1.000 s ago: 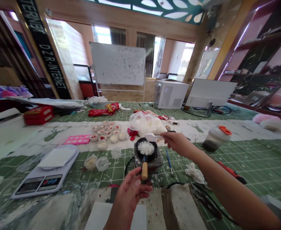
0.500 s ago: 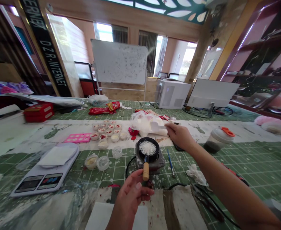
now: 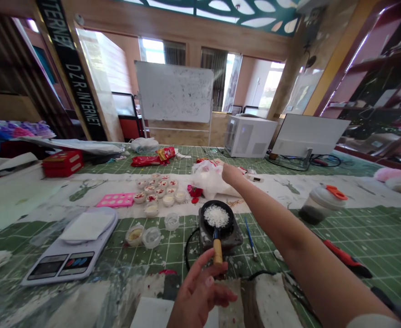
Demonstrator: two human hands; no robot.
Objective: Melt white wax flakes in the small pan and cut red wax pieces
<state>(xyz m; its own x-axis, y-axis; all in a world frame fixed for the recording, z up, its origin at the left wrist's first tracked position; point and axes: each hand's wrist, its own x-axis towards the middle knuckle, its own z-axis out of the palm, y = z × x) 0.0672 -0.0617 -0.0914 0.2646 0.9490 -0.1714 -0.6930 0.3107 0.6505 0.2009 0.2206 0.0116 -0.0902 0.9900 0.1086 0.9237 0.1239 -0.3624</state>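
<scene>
Your right hand has left the space over the pan and reached up-frame into the crinkled plastic bag at centre; whether its fingers are closed there cannot be told. Your left hand, fingers loosely spread, hovers below the wooden handle. The small black pan of white wax flakes sits on its hotplate, counter centre. Likely you are fetching more; next, a steady scoop.

A kitchen scale sits at my left on the green worktop, near a pink mould and small filled cups. Far right stands a lidded shaker; behind it, a whiteboard and monitor.
</scene>
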